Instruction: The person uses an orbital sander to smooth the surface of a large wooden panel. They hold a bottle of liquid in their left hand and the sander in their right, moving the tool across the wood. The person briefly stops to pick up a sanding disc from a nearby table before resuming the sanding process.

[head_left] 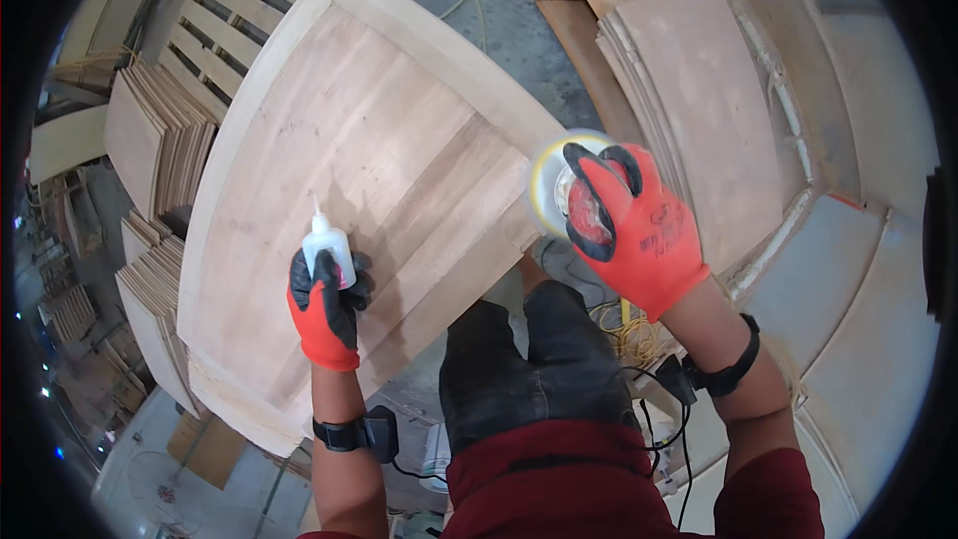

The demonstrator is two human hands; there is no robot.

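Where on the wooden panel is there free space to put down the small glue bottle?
The wooden panel is bare between its raised rim and the left hand, which holds the glue bottle. The near right corner is crowded: there the right hand holds a sander.

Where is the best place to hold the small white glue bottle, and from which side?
Around its round body, below the thin nozzle, coming from the near side, as the left hand does now. The glue bottle stands nozzle-up on the wooden panel, so the wide body probably gives the surest grip.
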